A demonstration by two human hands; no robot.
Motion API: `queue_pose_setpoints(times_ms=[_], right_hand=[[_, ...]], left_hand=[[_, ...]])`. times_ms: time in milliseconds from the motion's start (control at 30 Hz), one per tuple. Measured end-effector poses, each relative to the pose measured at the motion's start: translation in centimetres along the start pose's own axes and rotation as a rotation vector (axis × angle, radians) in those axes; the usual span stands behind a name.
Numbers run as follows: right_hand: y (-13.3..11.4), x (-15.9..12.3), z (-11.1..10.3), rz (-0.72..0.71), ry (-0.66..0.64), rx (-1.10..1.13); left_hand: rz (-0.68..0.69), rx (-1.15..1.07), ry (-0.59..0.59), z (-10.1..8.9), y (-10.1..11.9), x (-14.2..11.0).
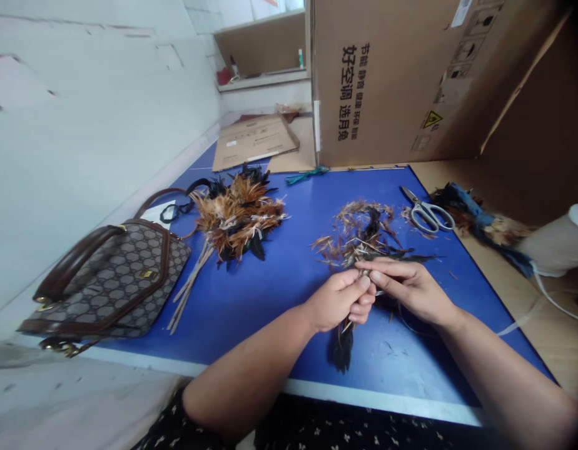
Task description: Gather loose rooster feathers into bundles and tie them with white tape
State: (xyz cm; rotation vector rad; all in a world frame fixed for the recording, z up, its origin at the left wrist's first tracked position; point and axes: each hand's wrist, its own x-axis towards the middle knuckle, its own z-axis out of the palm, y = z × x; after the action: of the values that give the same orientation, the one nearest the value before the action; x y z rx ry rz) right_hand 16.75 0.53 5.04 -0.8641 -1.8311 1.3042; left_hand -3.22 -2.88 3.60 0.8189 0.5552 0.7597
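My left hand (pixel 340 299) is closed round the quill ends of a few feathers, and a dark feather (pixel 342 350) hangs out below the fist. Against it, my right hand (pixel 413 289) has thumb and fingertips pinched together at the same quills; the exact thing between them is too small to make out. A thin clear strip (pixel 517 322) runs from near my right hand towards a white roll at the right. Just beyond both hands lies a loose heap of brown and black feathers (pixel 364 234). Scissors with grey handles (pixel 427 212) rest to the right of the heap.
Finished-looking feather bunches on sticks (pixel 242 212) lie on the blue tabletop (pixel 251 306), left of my hands. A patterned handbag (pixel 115 281) stands at the left edge. Big cardboard boxes (pixel 387 81) wall off the back. More feathers (pixel 481 219) and the white roll (pixel 558 244) sit at right.
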Motion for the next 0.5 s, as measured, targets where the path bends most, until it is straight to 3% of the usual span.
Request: queue_pose_setpoints(times_ms=[133,367,500], right_hand=[[0.21,0.01,0.46,-0.01,0.02,0.021],[-0.16,-0.02,0.67,-0.184,0.047,-0.161],[-0.23,-0.07,0.6,-0.169,0.031,-0.194]], left_hand=[[-0.003,0.029,-0.028,-0.16,-0.02,-0.01],[-0.041,-0.054,-0.041,-0.29,0.2,-0.09],[-0.031,-0.037,-0.033,-0.31,0.01,-0.07]])
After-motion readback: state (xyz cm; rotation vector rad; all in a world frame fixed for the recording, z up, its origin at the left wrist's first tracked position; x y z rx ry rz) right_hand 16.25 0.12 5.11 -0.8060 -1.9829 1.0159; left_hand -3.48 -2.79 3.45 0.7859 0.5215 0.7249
